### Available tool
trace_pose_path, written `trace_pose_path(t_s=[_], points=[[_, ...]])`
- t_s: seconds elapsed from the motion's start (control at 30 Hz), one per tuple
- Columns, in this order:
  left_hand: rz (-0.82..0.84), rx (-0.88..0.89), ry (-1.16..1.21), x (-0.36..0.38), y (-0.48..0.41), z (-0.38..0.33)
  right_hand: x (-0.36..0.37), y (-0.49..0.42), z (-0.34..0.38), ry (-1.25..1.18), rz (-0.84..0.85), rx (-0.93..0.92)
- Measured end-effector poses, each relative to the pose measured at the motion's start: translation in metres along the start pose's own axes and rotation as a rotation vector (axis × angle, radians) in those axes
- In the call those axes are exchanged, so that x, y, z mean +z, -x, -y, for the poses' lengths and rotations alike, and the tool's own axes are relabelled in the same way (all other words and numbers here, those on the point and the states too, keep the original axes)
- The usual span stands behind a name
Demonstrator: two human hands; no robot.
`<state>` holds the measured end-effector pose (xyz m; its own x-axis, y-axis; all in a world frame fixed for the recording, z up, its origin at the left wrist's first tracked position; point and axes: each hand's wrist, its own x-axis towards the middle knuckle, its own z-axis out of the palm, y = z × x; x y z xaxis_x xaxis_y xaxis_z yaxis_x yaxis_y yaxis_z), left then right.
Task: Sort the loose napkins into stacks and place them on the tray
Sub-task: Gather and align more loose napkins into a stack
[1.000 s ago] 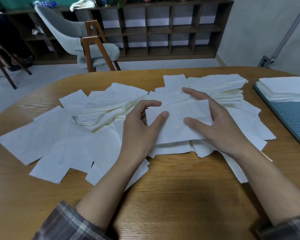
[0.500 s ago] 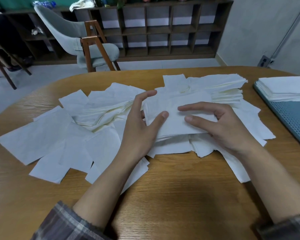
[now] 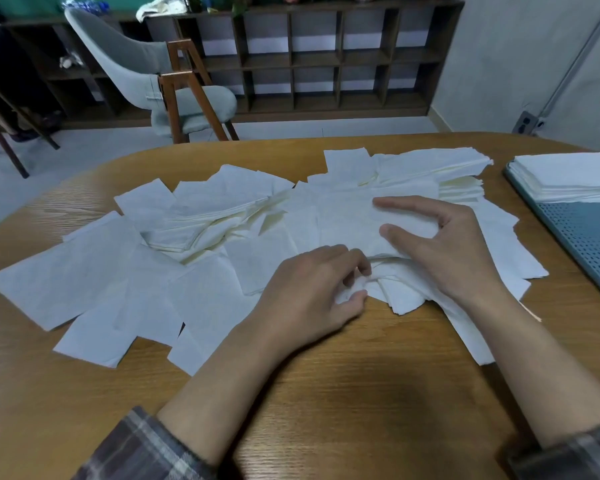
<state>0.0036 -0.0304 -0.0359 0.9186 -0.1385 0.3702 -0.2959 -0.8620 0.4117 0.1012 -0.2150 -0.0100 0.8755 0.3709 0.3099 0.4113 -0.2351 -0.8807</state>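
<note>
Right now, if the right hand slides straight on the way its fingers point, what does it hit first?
The right hand points left. Probably first in line is the fanned napkin pile; only flat loose napkins lie between. Its height over them is unclear.

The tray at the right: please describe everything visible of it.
The tray is blue-grey, its flat surface full of small holes; the material is unclear. It lies flat on the wooden table, cut off by the picture's right edge. A neat stack of white napkins rests on its far end.
</note>
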Motion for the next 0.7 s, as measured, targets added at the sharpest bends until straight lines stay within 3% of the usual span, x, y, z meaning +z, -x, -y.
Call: trace_pose_path(t_s=[0.27, 0.43, 0.57, 0.7], points=[[-0.194, -0.138, 0.192, 0.000, -0.003, -0.001, 0.002, -0.001, -0.001, 0.043, -0.002, -0.004], [-0.303, -0.071, 0.272, -0.011, -0.003, -0.011, 0.002, -0.002, -0.003, 0.054, -0.011, 0.013], [-0.301, -0.157, 0.533, -0.024, 0.000, -0.016, 0.002, -0.002, -0.003, 0.046, -0.004, 0.017], [-0.417, -0.265, 0.820, -0.036, -0.004, -0.015, 0.003, -0.001, 0.005, -0.070, 0.016, 0.071]])
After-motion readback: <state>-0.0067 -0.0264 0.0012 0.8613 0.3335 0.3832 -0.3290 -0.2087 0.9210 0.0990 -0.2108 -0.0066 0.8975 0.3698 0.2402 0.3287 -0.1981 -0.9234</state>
